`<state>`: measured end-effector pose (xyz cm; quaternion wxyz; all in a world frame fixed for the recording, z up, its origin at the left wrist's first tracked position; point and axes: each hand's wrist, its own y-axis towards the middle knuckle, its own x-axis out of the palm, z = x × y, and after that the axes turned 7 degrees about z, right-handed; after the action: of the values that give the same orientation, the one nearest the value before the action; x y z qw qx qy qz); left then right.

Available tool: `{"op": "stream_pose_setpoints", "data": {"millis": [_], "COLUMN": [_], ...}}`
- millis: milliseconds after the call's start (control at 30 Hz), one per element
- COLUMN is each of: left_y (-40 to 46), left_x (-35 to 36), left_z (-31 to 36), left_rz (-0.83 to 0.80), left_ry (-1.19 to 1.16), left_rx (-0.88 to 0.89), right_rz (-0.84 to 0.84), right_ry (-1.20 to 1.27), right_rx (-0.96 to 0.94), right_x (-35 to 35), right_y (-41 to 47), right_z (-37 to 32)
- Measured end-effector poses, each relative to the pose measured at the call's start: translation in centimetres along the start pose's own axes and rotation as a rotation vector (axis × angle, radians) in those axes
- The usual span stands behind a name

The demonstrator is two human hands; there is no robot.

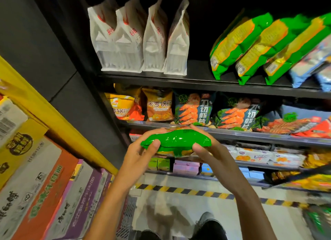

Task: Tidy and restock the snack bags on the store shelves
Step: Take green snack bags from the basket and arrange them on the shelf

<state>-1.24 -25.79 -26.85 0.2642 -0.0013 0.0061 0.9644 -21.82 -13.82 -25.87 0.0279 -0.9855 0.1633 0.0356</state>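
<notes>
A green and yellow snack bag (177, 141) lies flat between my two hands at chest height, in front of the dark shelves. My left hand (141, 150) grips its left end with the thumb on top. My right hand (202, 150) grips its right end, fingers curled over the far edge. Three matching green and yellow bags (250, 44) lean in a row on the upper shelf (197, 82) at the right. Several white pouches (139, 42) stand upright on the same shelf at the left.
The shelf below holds orange rice-cracker bags (158, 105) and dark shrimp-chip bags (193, 109). Lower shelves carry small packs and boxes (186, 168). Stacked cartons (44, 186) stand at my left. Yellow-black hazard tape (188, 190) marks the floor, and my shoe (207, 221) shows below.
</notes>
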Motion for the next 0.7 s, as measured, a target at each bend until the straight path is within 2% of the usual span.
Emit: {"op": "stream_pose_setpoints", "data": {"millis": [200,400,500,700], "left_y": [1.4,2.3,2.7,3.3], "left_x": [-0.5,0.3,0.9,1.4], "left_z": [-0.2,-0.2,-0.2,0.0], "left_rz": [0.083,0.058,0.07,0.037], "left_ry": [0.02,0.128,0.176,0.076], "left_rx": [-0.021,0.031,0.056,0.025], "right_rz": [0.238,0.492,0.499,0.431], "right_ry": [-0.002,-0.138,-0.189,-0.153], "right_rx": [0.058,0.013,-0.014,-0.103], "right_x": [2.3,2.9,2.6,1.9], "right_y": [1.0,2.3,2.5,2.9], "right_z": [-0.4,-0.3,0.0,0.2]}}
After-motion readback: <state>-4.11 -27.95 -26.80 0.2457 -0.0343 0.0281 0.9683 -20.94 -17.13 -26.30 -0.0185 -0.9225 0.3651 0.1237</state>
